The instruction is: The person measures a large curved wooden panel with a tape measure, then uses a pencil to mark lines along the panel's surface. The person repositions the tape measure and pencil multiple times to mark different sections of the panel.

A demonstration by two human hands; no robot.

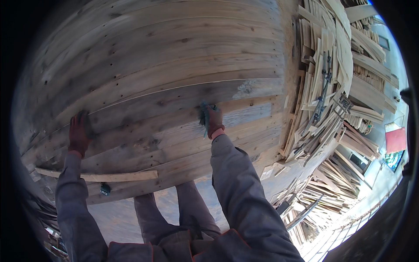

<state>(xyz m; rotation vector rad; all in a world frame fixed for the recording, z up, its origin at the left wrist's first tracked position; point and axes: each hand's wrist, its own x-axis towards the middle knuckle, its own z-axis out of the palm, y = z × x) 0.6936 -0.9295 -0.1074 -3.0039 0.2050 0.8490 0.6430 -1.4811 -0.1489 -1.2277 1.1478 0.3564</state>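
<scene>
My left hand (pixel 79 134), in a dark red glove, lies against the plank surface (pixel 174 56) with its fingers stretched out and nothing in it. My right hand (pixel 214 118), gloved the same way, is closed around a small teal-and-dark thing (pixel 203 117) and presses it to the boards. The glove covers much of that thing, so its kind cannot be made out. Close by, a pale, rough streak (pixel 192 129) runs along the planks. Below my left hand lies a narrow wooden strip (pixel 118 177), with a small dark teal object (pixel 104 189) just under it.
Beyond the planks' right edge are heaps of loose boards and offcuts (pixel 316 52), with long dark metal clamps or bars (pixel 323 87) on them. More scrap wood (pixel 331 183) is piled at the lower right. My legs (pixel 192 201) stand at the planks' near edge.
</scene>
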